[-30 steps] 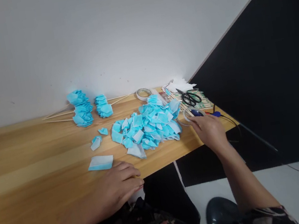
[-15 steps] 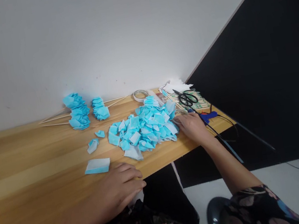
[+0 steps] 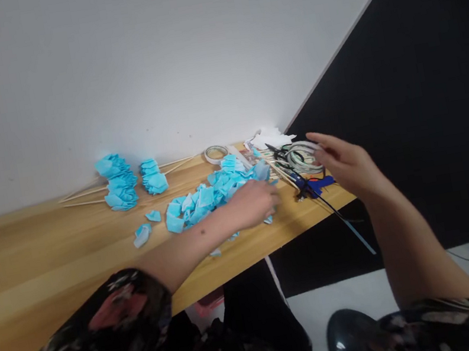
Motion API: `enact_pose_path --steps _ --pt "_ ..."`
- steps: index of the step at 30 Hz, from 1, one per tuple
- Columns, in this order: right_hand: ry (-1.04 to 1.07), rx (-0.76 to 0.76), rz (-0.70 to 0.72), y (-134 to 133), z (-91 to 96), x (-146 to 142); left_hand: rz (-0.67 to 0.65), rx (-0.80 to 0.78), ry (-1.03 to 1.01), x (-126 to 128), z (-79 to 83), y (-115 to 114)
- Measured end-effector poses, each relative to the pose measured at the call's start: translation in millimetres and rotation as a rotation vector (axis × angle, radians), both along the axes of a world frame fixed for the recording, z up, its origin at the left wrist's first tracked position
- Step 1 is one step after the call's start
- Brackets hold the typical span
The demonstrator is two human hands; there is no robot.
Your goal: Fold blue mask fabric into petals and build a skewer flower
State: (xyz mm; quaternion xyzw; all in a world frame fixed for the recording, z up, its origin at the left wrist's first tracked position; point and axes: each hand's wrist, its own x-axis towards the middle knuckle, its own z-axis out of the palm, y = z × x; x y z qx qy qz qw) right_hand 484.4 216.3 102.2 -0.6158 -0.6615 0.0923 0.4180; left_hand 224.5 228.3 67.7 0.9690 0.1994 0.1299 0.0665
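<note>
A roll of tape (image 3: 303, 158) is held up at its right edge by my right hand (image 3: 344, 163), in front of the black scissors (image 3: 280, 154). My left hand (image 3: 254, 202) reaches across the pile of blue and white folded pieces (image 3: 202, 199) and covers part of it. Motion smears its fingertips, so their grip does not show. Beneath the tape, at the table's right end, lies a blue-handled tool (image 3: 321, 183) with a black cord. Thin wooden sticks (image 3: 281, 169) rest between the pile and the scissors.
Clusters of blue folded pieces on sticks, one larger (image 3: 117, 183) and one smaller (image 3: 154, 177), lie near the wall. Another tape roll (image 3: 216, 154) and crumpled white material (image 3: 270, 137) are at the back. Two loose pieces (image 3: 142, 234) lie left. A dark partition (image 3: 421, 108) stands right.
My right hand has risen and moved right, lifting the tape roll from beside the pile. My left hand has swung from the table's front edge over the pile.
</note>
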Motion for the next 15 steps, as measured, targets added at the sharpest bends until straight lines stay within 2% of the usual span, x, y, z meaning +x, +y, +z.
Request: enact_pose_path --steps 1,3,4,6,10,15 --pt "0.056 -0.002 -0.012 -2.4 8.3 0.1 0.059 0.057 0.081 13.7 0.2 10.3" --pt "0.121 -0.042 -0.01 -6.9 22.8 -0.1 0.198 0.148 0.097 36.0 -0.8 25.8" --pt "0.146 -0.07 0.002 -8.3 27.8 -0.2 0.271 0.164 0.07 44.4 -1.8 31.5" --pt "0.212 -0.115 0.039 -8.2 31.4 0.8 0.348 0.096 0.113 55.5 -4.5 40.0" --pt "0.313 -0.149 0.051 0.1 18.2 8.5 0.331 0.08 0.141 55.2 -10.3 50.3" --pt "0.296 -0.127 -0.047 8.8 -1.4 21.3 0.233 0.062 0.234 24.3 -13.9 62.4"
